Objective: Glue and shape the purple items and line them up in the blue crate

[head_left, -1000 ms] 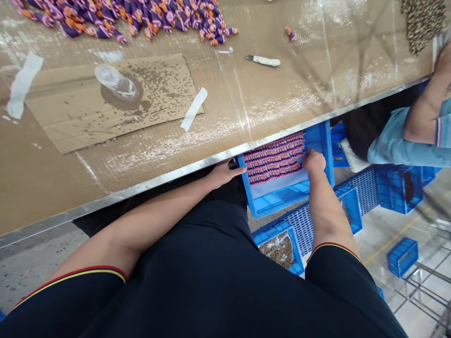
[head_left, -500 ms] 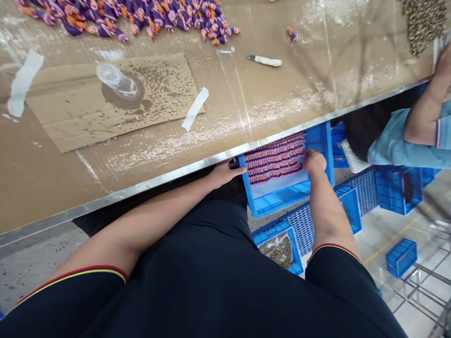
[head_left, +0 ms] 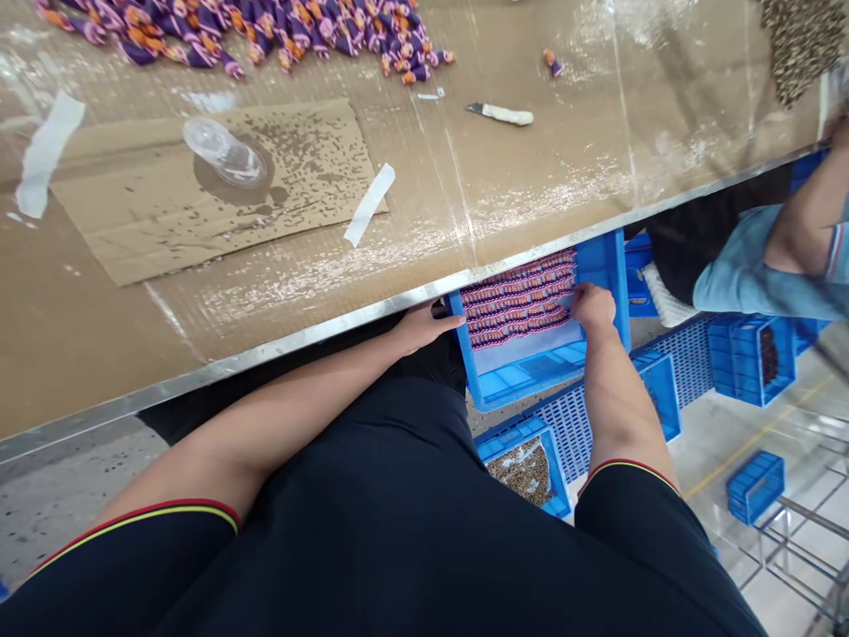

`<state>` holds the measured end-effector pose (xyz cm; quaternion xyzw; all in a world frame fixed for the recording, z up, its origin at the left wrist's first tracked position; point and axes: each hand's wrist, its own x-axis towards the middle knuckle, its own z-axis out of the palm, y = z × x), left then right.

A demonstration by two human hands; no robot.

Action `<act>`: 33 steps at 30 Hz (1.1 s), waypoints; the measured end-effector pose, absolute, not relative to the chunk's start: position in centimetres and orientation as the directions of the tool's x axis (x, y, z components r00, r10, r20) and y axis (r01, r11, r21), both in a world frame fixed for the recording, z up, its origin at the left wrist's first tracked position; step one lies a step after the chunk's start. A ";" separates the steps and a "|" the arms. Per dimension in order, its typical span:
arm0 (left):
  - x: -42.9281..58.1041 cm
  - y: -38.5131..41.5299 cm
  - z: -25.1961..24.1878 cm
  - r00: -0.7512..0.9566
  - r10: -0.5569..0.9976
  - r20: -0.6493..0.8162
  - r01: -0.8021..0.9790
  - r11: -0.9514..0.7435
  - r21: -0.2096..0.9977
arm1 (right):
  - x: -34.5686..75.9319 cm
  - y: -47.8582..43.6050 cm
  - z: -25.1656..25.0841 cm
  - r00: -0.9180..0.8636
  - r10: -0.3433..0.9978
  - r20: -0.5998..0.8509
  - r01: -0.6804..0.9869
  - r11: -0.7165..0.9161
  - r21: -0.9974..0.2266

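Observation:
My left hand point(head_left: 424, 327) grips the near-left rim of a blue plastic crate point(head_left: 523, 376), its thumb over the edge. The crate sits partly under the table's edge. Inside it, rows of small purple, pink and orange pieces point(head_left: 517, 305) lie on a pale sheet. Over the crate's right part, my right hand point(head_left: 593, 308) has its fingers curled at the right ends of those rows. Whether it pinches a piece is hidden. A heap of similar purple and orange pieces point(head_left: 298, 31) lies on the table, with a single piece point(head_left: 552, 62) apart from it.
On the table point(head_left: 424, 212) are a white-handled knife point(head_left: 500, 113), a clear plastic cup point(head_left: 225, 152) on wet cardboard point(head_left: 159, 217), and white tape strips. A co-worker's arm point(head_left: 806, 212) is at the right. More blue crates point(head_left: 756, 487) and a wire rack point(head_left: 809, 548) stand below.
My right hand's fingers have shifted very slightly at the row ends. The co-worker's arm at the right has moved a little. My left hand stays on the crate rim.

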<state>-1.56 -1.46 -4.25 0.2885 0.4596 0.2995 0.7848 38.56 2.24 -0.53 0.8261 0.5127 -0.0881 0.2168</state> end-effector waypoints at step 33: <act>-1.5 -1.4 -4.0 0.399 0.744 -0.536 -0.185 0.638 0.748 | 38.7 0.5 -0.6 0.580 0.746 -0.329 0.808 -0.472 0.354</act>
